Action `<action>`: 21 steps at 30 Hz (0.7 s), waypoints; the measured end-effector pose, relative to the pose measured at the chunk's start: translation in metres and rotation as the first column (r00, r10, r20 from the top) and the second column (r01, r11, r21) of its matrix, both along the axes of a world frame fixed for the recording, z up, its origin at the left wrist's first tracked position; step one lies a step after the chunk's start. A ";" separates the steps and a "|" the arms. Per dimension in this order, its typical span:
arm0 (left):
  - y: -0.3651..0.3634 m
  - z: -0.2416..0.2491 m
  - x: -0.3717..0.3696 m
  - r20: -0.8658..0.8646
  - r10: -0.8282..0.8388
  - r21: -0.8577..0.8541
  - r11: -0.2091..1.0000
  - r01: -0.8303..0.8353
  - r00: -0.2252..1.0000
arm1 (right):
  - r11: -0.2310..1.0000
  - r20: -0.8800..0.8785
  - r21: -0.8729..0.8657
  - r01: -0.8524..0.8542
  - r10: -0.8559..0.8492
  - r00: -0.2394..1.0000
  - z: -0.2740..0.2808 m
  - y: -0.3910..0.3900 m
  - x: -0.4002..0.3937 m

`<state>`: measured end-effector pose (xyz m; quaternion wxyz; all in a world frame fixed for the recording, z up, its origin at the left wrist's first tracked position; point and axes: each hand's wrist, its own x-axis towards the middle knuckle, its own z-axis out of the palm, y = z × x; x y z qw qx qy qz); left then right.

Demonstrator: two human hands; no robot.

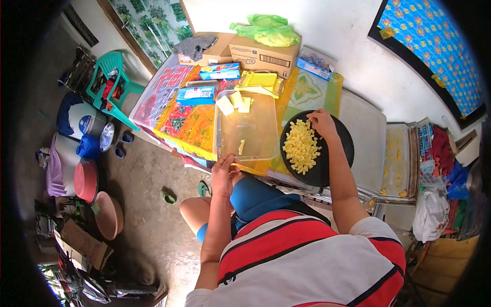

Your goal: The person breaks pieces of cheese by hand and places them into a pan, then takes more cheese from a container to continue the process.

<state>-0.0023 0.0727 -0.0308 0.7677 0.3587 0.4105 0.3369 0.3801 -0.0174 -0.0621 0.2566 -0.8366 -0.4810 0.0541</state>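
Note:
My left hand (pixel 223 169) is at the near left corner of a clear plastic container (pixel 255 134), its fingers closed on the rim. Inside the container, pale yellow slabs (pixel 236 103) lie at the far end, and a thin yellow strip (pixel 241 147) rests near the close edge. My right hand (pixel 322 124) reaches over a round black tray (pixel 335 158), fingers pinched together beside a pile of small pale yellow cubes (pixel 302 146). Whatever those fingers hold, if anything, is hidden. A yellow ridged object (pixel 260 83) sits just behind the container.
Blue packets (pixel 196 95) and a cardboard box (pixel 263 55) topped by a green plastic bag (pixel 267 30) stand farther back on the table. Metal trays (pixel 361 138) lie to the right. A green chair (pixel 113 84) and basins (pixel 85 180) are at the left.

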 end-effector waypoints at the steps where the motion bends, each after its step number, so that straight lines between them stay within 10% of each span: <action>1: 0.000 -0.001 -0.001 0.001 0.001 0.000 1.000 -0.001 1.000 | 1.000 -0.004 -0.016 -0.001 0.001 1.000 0.000 0.000 0.000; 21: 0.000 -0.006 -0.006 0.011 0.010 -0.027 1.000 -0.009 1.000 | 0.986 0.061 -0.163 -0.021 0.031 0.998 0.000 0.004 -0.002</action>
